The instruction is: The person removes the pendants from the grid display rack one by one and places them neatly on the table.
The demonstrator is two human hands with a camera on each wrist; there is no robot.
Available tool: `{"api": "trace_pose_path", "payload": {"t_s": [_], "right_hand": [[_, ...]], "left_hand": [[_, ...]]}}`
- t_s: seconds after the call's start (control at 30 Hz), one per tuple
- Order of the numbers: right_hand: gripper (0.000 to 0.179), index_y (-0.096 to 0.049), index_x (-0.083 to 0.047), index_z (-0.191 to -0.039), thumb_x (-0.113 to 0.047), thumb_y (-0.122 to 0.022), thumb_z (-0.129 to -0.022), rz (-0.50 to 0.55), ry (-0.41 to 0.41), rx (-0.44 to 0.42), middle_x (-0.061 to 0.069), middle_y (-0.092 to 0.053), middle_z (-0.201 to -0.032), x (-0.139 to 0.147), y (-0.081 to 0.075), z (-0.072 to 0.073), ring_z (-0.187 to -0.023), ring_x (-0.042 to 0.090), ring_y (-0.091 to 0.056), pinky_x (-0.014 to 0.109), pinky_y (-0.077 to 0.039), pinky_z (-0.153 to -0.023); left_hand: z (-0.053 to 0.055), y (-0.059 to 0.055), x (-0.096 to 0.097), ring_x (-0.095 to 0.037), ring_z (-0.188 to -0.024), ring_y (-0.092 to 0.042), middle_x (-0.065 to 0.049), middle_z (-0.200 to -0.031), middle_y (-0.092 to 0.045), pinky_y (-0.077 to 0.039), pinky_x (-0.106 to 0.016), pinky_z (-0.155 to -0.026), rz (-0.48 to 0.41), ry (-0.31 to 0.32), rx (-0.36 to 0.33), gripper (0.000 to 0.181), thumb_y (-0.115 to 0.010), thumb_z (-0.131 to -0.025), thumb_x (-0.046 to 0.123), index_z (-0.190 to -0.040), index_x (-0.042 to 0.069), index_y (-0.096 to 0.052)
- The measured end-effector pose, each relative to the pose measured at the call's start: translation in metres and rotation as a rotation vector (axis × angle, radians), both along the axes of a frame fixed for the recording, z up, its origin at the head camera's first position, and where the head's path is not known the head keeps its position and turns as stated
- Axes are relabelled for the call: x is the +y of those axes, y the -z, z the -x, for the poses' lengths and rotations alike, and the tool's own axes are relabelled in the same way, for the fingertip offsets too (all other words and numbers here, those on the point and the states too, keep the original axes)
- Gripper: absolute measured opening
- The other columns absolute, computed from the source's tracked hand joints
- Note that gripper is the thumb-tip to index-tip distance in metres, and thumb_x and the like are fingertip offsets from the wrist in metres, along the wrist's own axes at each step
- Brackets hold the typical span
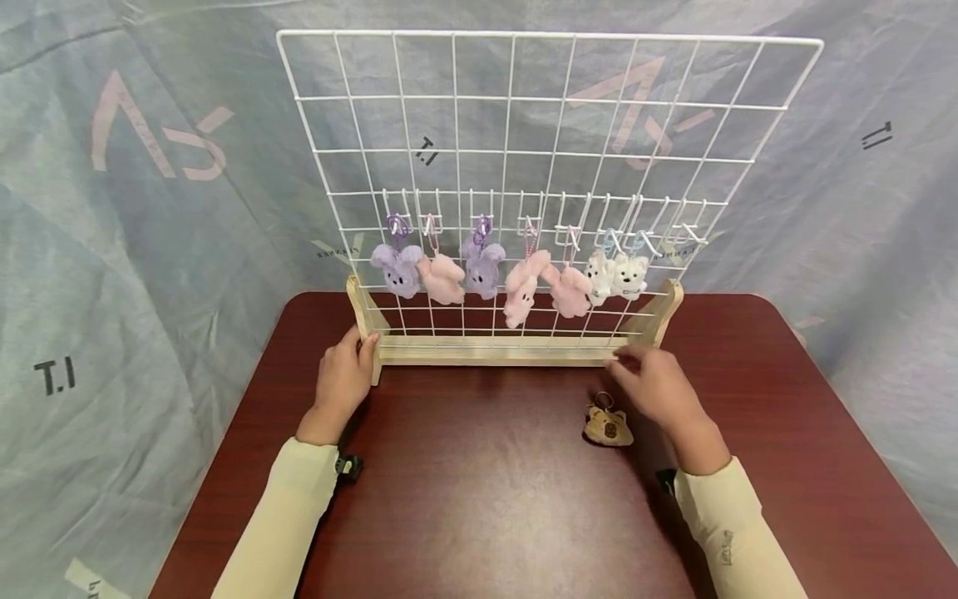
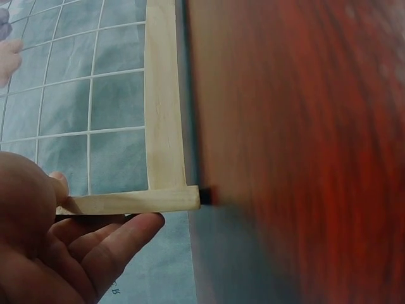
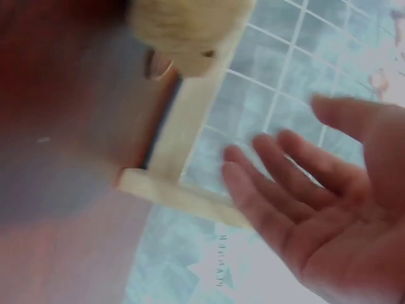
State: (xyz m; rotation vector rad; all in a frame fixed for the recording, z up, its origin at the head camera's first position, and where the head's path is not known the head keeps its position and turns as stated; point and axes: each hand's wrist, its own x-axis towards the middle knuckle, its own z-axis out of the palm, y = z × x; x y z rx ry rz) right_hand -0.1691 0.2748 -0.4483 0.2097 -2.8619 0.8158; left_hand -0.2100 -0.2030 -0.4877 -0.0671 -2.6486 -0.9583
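Note:
My left hand (image 1: 346, 374) grips the left wooden foot (image 2: 133, 201) of a display stand, thumb on one side and fingers on the other. The stand carries a white wire grid (image 1: 509, 100) above a pale wooden crossbar (image 1: 486, 353). Near the right wooden foot (image 1: 669, 308), my right hand (image 1: 659, 384) hovers with relaxed, spread fingers and nothing in them. That hand looks blurred in the right wrist view. On the table just left of it lies a tan plush animal keychain (image 1: 608, 427) with a metal ring, also blurred at the top of the right wrist view.
Plush keychains hang on hooks along the grid: two purple (image 1: 482, 270), three pink (image 1: 570, 291) and two white (image 1: 630, 276). A hook (image 1: 684, 233) at the far right bears none. The dark red table (image 1: 479, 499) has a grey cloth backdrop (image 1: 150, 249) around it.

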Motion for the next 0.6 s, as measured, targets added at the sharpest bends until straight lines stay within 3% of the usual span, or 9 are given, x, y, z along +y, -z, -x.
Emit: {"api": "trace_pose_path", "payload": {"t_s": [0.07, 0.1, 0.2, 0.27, 0.4, 0.6], "right_hand": [[0.034, -0.072, 0.000, -0.124, -0.028, -0.067, -0.105, 0.097, 0.051, 0.093, 0.022, -0.074, -0.114, -0.003, -0.007, 0.001, -0.094, 0.035, -0.075, 0.045, -0.058, -0.081], [0.036, -0.071, 0.000, -0.126, -0.028, -0.066, -0.106, 0.139, 0.079, 0.138, 0.023, -0.073, -0.118, -0.005, -0.010, 0.003, -0.095, 0.035, -0.075, 0.038, -0.059, -0.081], [0.034, -0.071, -0.001, -0.128, -0.025, -0.068, -0.104, 0.263, 0.164, 0.278, 0.020, -0.071, -0.121, -0.010, -0.021, 0.007, -0.091, 0.019, -0.073, 0.014, -0.052, -0.077], [0.034, -0.070, -0.002, -0.128, -0.024, -0.070, -0.103, 0.338, 0.206, 0.358, 0.018, -0.070, -0.120, -0.013, -0.029, 0.011, -0.088, 0.005, -0.069, 0.004, -0.047, -0.075], [0.037, -0.068, -0.003, -0.132, -0.021, -0.074, -0.100, 0.457, 0.241, 0.456, 0.014, -0.065, -0.116, -0.021, -0.043, 0.017, -0.085, -0.009, -0.061, 0.005, -0.046, -0.075], [0.038, -0.069, -0.007, -0.131, -0.021, -0.078, -0.097, 0.553, 0.241, 0.495, 0.003, -0.062, -0.111, -0.030, -0.057, 0.023, -0.079, -0.005, -0.060, 0.012, -0.046, -0.074]], "left_hand": [[0.000, 0.001, 0.000, -0.037, -0.074, -0.072, -0.022, -0.091, -0.075, -0.054, -0.055, -0.067, 0.002, 0.002, 0.005, 0.040, -0.050, -0.113, 0.039, -0.132, 0.006, -0.063], [0.001, 0.002, 0.000, -0.037, -0.074, -0.072, -0.022, -0.091, -0.075, -0.054, -0.055, -0.067, 0.002, 0.003, 0.006, 0.040, -0.050, -0.113, 0.039, -0.132, 0.006, -0.062], [0.001, 0.003, -0.001, -0.038, -0.074, -0.072, -0.022, -0.092, -0.075, -0.055, -0.056, -0.067, 0.006, 0.004, 0.010, 0.040, -0.050, -0.113, 0.038, -0.133, 0.006, -0.062], [0.001, 0.002, 0.000, -0.038, -0.075, -0.073, -0.022, -0.093, -0.076, -0.055, -0.056, -0.067, 0.005, 0.004, 0.012, 0.040, -0.050, -0.113, 0.038, -0.133, 0.007, -0.063], [0.001, 0.001, 0.000, -0.039, -0.076, -0.073, -0.023, -0.093, -0.076, -0.055, -0.057, -0.069, 0.003, 0.002, 0.019, 0.038, -0.052, -0.113, 0.038, -0.132, 0.006, -0.063], [-0.001, 0.001, -0.001, -0.039, -0.076, -0.073, -0.023, -0.094, -0.076, -0.056, -0.057, -0.069, 0.000, -0.001, 0.015, 0.039, -0.052, -0.113, 0.037, -0.133, 0.006, -0.063]]}}
